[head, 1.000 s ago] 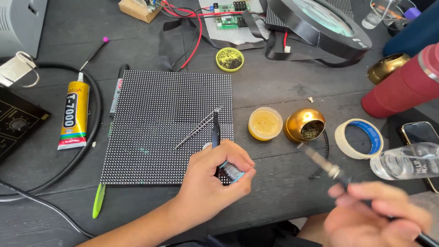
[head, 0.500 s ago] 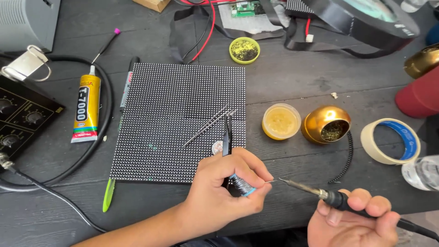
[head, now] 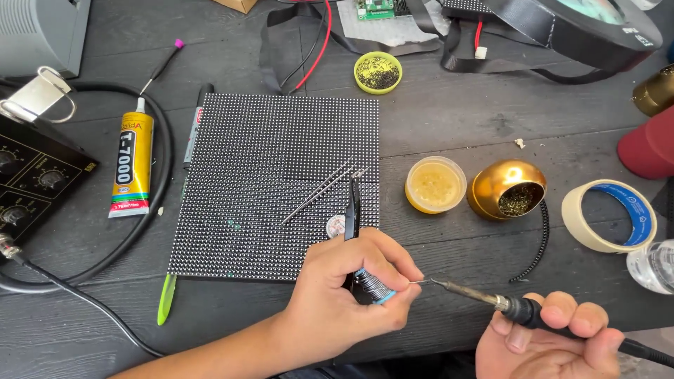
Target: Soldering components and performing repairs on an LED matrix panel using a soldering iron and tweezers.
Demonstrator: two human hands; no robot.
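- The left hand [head: 347, 295] was curled almost shut, its fingers wrapped around a small spool of solder wire [head: 372, 286] and a pair of black tweezers [head: 352, 210] at once.
- The tweezers stood up out of that fist and pointed away from the person, their tips lying over the near right part of the dotted black panel [head: 274, 186].
- A short end of wire stuck out of the spool toward the right, and the tip of the soldering iron [head: 467, 293] met it, just off the near right corner of the panel.
- The right hand [head: 547, 344] was closed around the dark handle of the iron, thumb on top and fingers folded beneath; the iron lay nearly level, pointing left, above the bench [head: 449, 126].
- The panel lay flat in the middle of the bench, with two thin metal pins [head: 319, 193] resting slantwise on it just left of the tweezers.
- A tube of glue [head: 132, 165] lay to the left of the panel, with a black cable curving around it.
- Right of the panel stood a small yellow tub of flux [head: 435, 184], then a gold ball-shaped tip cleaner [head: 507, 189], then a roll of masking tape [head: 609, 215], all well apart from both hands.
- A small green dish [head: 378, 72] sat beyond the far edge of the panel.
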